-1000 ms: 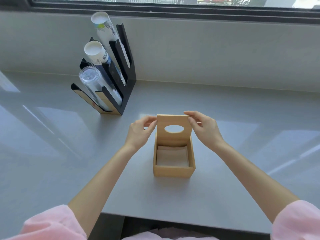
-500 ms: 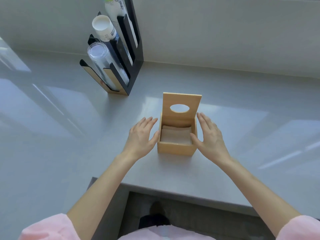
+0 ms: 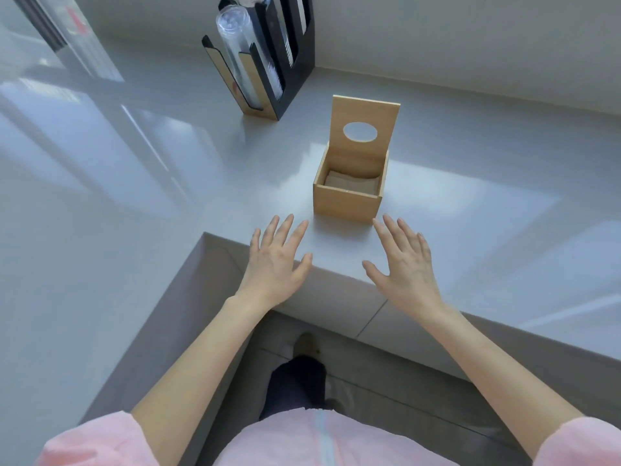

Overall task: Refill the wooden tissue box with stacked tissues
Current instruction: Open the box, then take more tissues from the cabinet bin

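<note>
Wooden tissue box [image 3: 346, 203] just beyond both hands' spread fingers [image 3: 386, 230], untouched

Since 1.0 s ago I have let go of the lid [image 3: 364, 129]; it now stands upright, unheld. Left hand [image 3: 275, 264] and right hand [image 3: 403, 264] have pulled back off the wooden tissue box [image 3: 346, 203] to the near counter [image 3: 470, 230] edge, fingers [image 3: 289, 227] spread, touching nothing. Head view has tilted downward
</note>
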A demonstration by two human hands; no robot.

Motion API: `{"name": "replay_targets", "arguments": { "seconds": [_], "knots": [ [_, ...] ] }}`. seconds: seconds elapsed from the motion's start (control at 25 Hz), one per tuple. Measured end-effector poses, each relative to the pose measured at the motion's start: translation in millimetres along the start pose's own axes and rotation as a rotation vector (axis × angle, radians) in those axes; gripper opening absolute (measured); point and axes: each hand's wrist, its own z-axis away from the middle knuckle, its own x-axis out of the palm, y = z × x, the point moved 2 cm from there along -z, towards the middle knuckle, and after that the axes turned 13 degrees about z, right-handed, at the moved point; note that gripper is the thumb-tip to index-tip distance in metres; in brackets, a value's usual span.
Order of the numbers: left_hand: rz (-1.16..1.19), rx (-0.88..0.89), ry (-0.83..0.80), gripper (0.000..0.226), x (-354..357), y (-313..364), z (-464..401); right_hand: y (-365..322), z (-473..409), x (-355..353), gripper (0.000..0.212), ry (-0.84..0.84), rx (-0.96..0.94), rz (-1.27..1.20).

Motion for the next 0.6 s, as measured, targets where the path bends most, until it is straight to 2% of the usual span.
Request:
{"name": "replay_targets", "arguments": {
  "seconds": [0.28,0.6],
  "knots": [
    [0.028,-0.065,0.023,0.055,18,4,64,-2,53,12,0.062,-0.044,-0.065,0.006],
    [0.022,-0.055,-0.029,0.056,33,7,89,-5,88,23,0.063,-0.071,-0.093,0.0]
  ]
}}
